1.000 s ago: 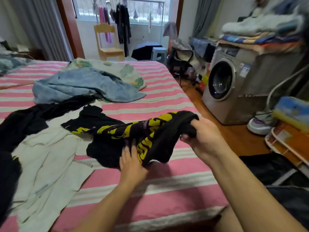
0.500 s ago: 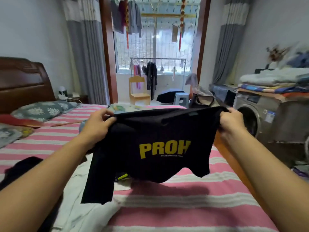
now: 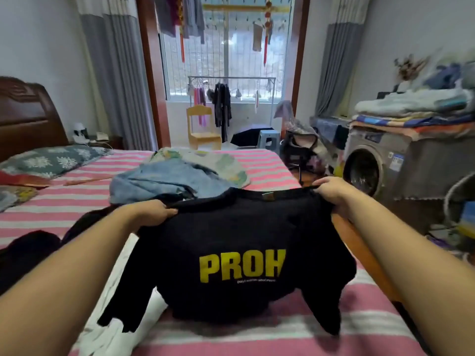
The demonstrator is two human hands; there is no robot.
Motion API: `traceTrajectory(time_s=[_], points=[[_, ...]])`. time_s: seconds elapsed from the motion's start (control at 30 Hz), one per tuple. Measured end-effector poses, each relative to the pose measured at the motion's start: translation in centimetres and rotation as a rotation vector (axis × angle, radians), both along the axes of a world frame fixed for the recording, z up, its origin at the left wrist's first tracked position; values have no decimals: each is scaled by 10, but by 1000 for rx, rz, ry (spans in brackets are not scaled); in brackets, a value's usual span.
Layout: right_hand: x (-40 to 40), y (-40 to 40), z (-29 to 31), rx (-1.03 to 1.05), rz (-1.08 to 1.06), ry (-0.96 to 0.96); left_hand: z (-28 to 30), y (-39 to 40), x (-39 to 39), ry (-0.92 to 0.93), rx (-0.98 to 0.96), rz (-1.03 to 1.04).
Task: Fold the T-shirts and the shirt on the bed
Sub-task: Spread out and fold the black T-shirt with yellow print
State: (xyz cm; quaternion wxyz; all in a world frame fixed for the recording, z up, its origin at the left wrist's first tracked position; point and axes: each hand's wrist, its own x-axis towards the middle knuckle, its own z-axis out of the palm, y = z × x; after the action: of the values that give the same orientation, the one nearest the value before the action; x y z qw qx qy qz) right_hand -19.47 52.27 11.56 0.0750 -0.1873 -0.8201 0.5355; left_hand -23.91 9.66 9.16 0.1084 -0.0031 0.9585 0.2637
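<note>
A black T-shirt (image 3: 231,240) with yellow "PROH" lettering hangs spread out above the bed (image 3: 64,206). My left hand (image 3: 151,213) grips its left shoulder and my right hand (image 3: 334,192) grips its right shoulder. The hem droops onto the pink striped sheet. A light blue shirt (image 3: 164,182) lies crumpled behind it, with a pale floral garment (image 3: 223,163) further back. A white garment (image 3: 113,327) lies under the shirt's left sleeve, and a black garment (image 3: 28,250) lies at the left.
A dark patterned pillow (image 3: 51,160) and wooden headboard (image 3: 25,116) are at the left. A washing machine (image 3: 372,168) piled with folded laundry stands right of the bed. A yellow chair (image 3: 203,127) and a clothes rack (image 3: 231,98) are by the window.
The bunched black T-shirt was lifted and spread open between both hands. Since half a second ago it has come lower towards the bed.
</note>
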Motion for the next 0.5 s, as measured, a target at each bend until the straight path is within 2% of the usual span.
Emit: traceTrajectory(time_s=[0.07,0.13,0.2,0.27,0.33,0.37,0.47,0.5], points=[[16,7,-62,57,189,-316,-68,2,11,-195,94,83],[29,20,-113,198,325,-553,-118,1,25,-330,150,108],[38,17,-132,431,473,-726,-149,0,32,-345,171,104],[39,5,-129,757,611,-865,-160,4,32,-255,240,99],[31,-13,-122,1027,747,-814,-156,13,27,-126,341,72],[26,-22,-121,1000,794,-747,-149,19,25,-84,388,31],[18,-55,-125,645,885,-447,-118,42,29,-32,480,-213],[17,-68,-126,540,908,-404,-107,48,33,-30,485,-291]])
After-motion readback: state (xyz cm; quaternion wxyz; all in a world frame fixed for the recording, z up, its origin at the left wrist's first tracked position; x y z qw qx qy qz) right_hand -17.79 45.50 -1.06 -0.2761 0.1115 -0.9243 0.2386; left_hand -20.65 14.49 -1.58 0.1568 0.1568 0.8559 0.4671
